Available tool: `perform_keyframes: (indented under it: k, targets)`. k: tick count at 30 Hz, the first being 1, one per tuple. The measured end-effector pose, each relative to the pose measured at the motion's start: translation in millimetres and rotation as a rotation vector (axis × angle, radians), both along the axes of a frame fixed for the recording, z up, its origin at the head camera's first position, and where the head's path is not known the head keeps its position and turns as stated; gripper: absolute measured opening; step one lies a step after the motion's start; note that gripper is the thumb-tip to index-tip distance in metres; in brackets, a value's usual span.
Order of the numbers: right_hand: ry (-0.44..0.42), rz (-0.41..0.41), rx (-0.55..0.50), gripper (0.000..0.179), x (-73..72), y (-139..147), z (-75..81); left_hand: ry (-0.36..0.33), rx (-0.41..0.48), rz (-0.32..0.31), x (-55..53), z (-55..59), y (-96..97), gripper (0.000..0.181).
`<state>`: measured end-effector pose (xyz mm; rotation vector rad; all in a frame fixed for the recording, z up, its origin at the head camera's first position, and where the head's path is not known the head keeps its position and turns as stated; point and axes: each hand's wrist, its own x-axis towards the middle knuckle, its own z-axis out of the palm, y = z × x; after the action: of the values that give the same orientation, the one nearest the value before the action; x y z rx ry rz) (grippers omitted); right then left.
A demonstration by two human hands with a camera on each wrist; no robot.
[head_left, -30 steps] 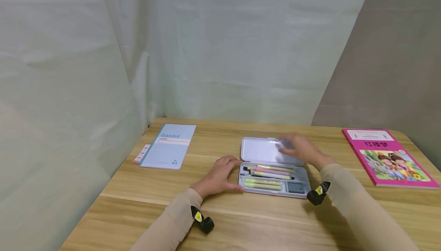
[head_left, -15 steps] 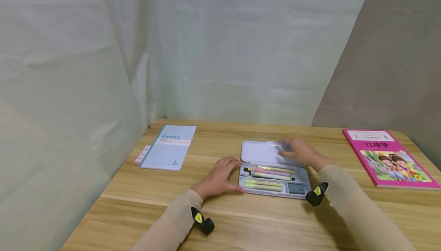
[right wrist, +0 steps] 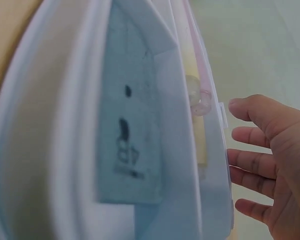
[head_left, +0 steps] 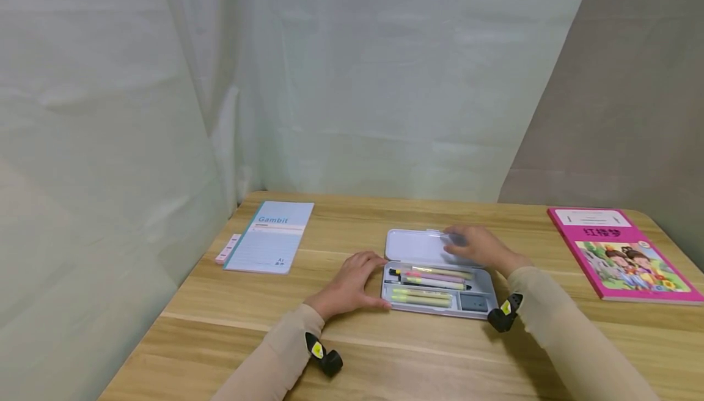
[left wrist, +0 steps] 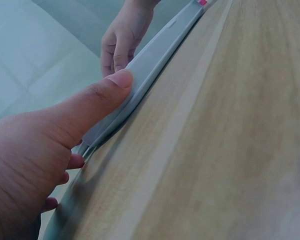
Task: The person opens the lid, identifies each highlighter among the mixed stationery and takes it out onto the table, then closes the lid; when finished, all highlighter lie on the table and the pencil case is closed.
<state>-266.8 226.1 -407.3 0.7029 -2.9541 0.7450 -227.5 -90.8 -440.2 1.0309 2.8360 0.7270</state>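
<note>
A white pencil case [head_left: 423,309] stands opened out on the wooden table, its lid [head_left: 415,245] leaning back on the far side. Inside lie several pens [head_left: 434,280], yellow highlighter-like sticks [head_left: 420,297] in the front compartment and a grey-blue eraser [right wrist: 130,130] marked 4B. My left hand [head_left: 349,285] holds the case's left end, thumb at the front corner and fingers at the back; the left wrist view shows the thumb pressed along its side. My right hand [head_left: 484,248] is at the lid's right part, fingers loosely straight; in the right wrist view the fingertips are hidden beyond the case edge.
A pale blue notebook [head_left: 269,236] lies at the table's left on top of a pink-and-white item [head_left: 228,249], mostly covered. A pink picture book [head_left: 621,254] lies at the right. Pale curtains [head_left: 379,83] stand behind the table.
The lid's far edge has dropped a little as the lid tilts further back, the right hand going down with it. The left hand keeps its place on the case.
</note>
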Motion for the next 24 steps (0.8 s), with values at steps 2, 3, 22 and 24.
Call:
perform_keyframes:
  k: [2, 3, 22, 24]
  targets:
    - [-0.006, -0.001, -0.005, 0.041, 0.6, 0.0, -0.5, 0.000, -0.004, 0.001, 0.0, -0.1, 0.0, 0.088]
    - [-0.011, -0.002, -0.007, 0.041, 0.7, -0.2, -0.7, 0.000, -0.005, 0.002, 0.0, -0.3, 0.0, 0.088]
    - [0.029, 0.002, 0.039, 0.042, 5.8, -2.8, 12.8, 0.131, -0.076, -0.022, -0.7, 1.8, -0.2, 0.091]
    - [0.022, -0.007, 0.044, 0.042, 6.6, -2.9, 14.5, 0.143, -0.082, -0.026, -0.7, 2.3, 0.0, 0.092]
